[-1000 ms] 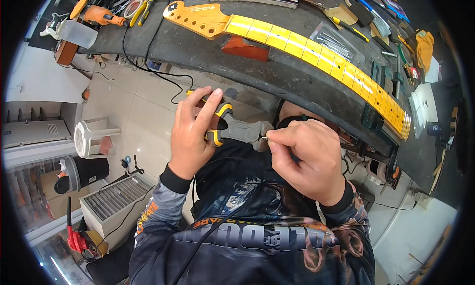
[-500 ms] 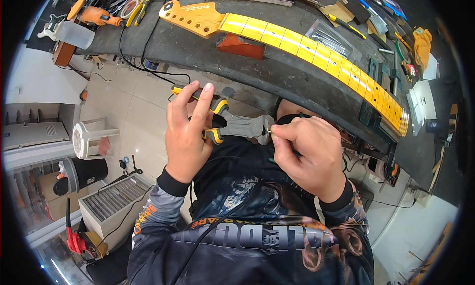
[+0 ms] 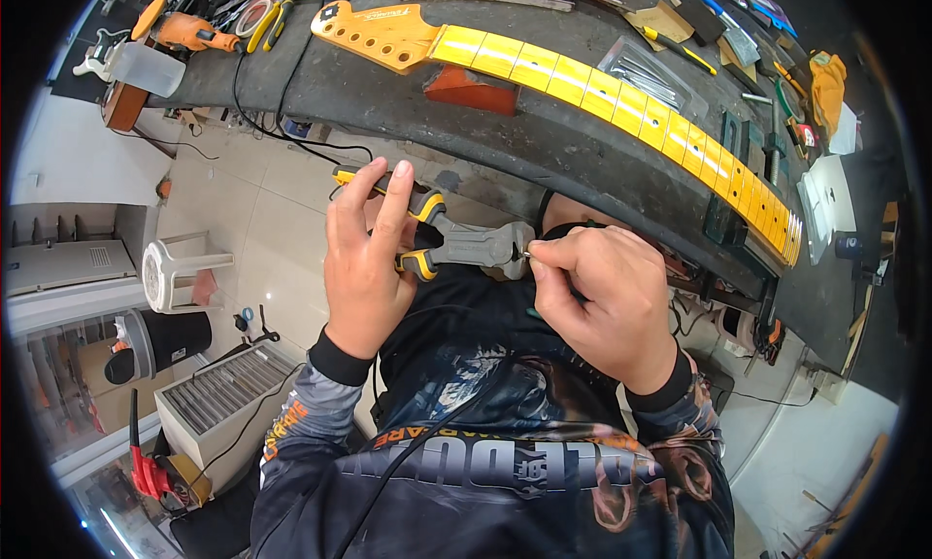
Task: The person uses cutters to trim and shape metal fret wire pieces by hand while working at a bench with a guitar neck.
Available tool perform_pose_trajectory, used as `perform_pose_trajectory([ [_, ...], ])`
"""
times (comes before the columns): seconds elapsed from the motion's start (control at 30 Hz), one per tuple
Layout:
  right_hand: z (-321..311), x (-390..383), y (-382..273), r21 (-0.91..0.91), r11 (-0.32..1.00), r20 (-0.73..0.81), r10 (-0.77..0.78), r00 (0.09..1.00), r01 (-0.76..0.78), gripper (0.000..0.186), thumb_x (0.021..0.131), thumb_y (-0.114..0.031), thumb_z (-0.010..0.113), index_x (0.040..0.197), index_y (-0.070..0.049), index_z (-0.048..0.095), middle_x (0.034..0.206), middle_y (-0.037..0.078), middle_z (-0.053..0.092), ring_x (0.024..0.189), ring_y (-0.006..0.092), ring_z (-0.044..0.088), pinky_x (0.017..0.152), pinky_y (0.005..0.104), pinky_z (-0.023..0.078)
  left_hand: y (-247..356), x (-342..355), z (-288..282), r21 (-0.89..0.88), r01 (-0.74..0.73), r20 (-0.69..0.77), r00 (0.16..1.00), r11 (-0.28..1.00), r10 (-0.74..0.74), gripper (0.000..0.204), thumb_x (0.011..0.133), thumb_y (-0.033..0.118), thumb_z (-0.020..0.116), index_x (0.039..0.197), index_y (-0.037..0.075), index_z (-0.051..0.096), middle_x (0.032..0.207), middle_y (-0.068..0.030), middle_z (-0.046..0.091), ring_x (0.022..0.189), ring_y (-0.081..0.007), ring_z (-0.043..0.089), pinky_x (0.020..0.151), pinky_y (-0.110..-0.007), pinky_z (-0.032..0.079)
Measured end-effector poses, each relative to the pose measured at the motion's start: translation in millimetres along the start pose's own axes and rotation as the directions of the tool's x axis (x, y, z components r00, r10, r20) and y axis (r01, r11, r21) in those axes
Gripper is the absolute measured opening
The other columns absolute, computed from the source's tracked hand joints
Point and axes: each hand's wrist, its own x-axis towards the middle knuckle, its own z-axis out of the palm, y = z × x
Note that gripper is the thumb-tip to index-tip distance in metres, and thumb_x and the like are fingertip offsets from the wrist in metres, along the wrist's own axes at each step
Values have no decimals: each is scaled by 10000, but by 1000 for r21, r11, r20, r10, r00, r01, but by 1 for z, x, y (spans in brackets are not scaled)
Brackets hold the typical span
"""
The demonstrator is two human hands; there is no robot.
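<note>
My left hand (image 3: 364,277) is closed around the yellow-and-black handles of a pair of pliers (image 3: 476,245), with two fingers pointing up over the upper handle. The grey jaws point right, toward my right hand (image 3: 610,295). Between its thumb and forefinger, that hand pinches a thin metal wire (image 3: 527,256), whose tip meets the jaws; my fingers hide most of it. Beyond both hands, a guitar neck (image 3: 602,95) with a yellow fretboard lies across the workbench, its headstock (image 3: 381,36) at the left, near an orange-red block (image 3: 473,89).
The dark workbench (image 3: 359,102) carries a clear tray (image 3: 649,73) of metal strips, a yellow knife (image 3: 680,50) and an orange power tool (image 3: 194,33). A white stool (image 3: 175,272) and a black bin (image 3: 175,338) stand on the floor at left. Black cables hang off the bench edge.
The pliers and both hands have shifted very slightly left. My grip on the pliers and the wire looks the same.
</note>
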Motion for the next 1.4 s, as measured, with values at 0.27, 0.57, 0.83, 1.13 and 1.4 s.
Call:
perform_pose_trajectory([
  [0.27,-1,0,-2,-10,1000,20,17,1000,-17,203,835,-4,852,962,-83,715,853,83,784,743,314,759,690,412,588,1,-2,-1,-27,31,36,999,999,-30,1044,741,-192,795,1678,208,571,1590,-167,554,1308,-421,616,1039,-477,569],
  [0.57,0,0,2,-15,999,46,47,998,-46,199,850,-16,851,968,-81,705,864,87,791,750,319,765,699,419,599,2,-2,1,-13,37,45,998,999,-36,959,797,-155,812,1663,184,581,1568,-155,571,1242,-379,636,1005,-464,573],
  [0.83,2,-2,6,-13,997,53,77,996,-76,186,867,-19,846,958,-77,694,849,93,780,743,331,758,700,423,597,6,-2,-1,-50,100,149,985,994,-92,887,808,-146,781,1632,130,599,1476,-137,619,1330,-393,626,1060,-461,543],
  [1.13,14,-5,20,-1,981,159,194,968,-196,122,957,-95,788,973,-65,671,813,128,746,743,369,740,680,472,566,-10,-12,3,-58,31,366,931,998,-7,478,869,83,843,1318,86,677,1287,-134,706,1244,-401,664,982,-473,554],
  [1.4,66,-22,43,-23,954,421,280,863,-298,103,1063,-152,689,1043,-57,654,881,176,759,846,428,749,750,531,567,-49,-68,29,-147,258,616,780,955,-116,415,922,272,901,1238,76,717,1138,-148,757,1074,-408,740,908,-498,597],
])
